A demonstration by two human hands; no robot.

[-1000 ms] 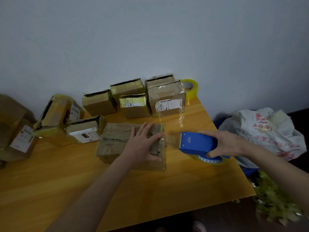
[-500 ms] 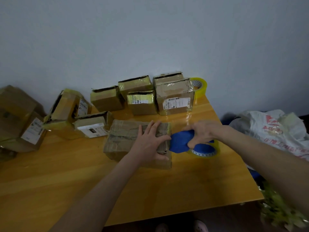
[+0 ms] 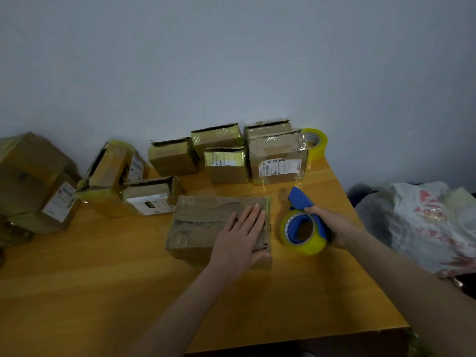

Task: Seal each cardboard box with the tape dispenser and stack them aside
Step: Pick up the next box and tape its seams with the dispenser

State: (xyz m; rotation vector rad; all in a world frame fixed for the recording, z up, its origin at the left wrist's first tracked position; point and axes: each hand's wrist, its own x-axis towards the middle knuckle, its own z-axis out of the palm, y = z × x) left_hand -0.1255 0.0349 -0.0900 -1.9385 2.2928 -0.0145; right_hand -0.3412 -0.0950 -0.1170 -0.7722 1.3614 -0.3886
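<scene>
**Q:** Which box are you on, and where does it sit?

**A:** The worn cardboard box (image 3: pixel 206 222), lying flat mid-desk (image 3: pixel 103 292), somewhat nearer the far edge. Your left hand (image 3: pixel 239 240) lies spread on its right end, palm down and fingers straight, pressing and gripping nothing. The hand covers that end of the top, so the seam under it can't be read.

**Q:** And the dispenser?

**A:** Just right of the box and apart from it, toward the desk's right edge. Your right hand (image 3: pixel 334 228) is curled round the blue tape dispenser (image 3: pixel 301 202) and hides the handle. The yellowish tape roll (image 3: pixel 309 243) faces you, and the blue nose tilts up toward the far edge. Can't tell whether the roll touches the desk. Too dim to see any loose tape.

**Q:** What else is on the desk?

**A:** Small boxes (image 3: pixel 224 164) line the far edge, several with torn or gaping flaps. Their labels are blurred. A spare roll (image 3: pixel 315 144) sits at the far right corner, partly hidden behind the labelled box (image 3: pixel 277 161). Larger boxes (image 3: pixel 28 176) at the left end are cut off by the frame, and what they rest on is unclear. A white plastic bag (image 3: pixel 425 222) with red print lies beyond the right edge, off the desk. Its right side is cut off.
</scene>
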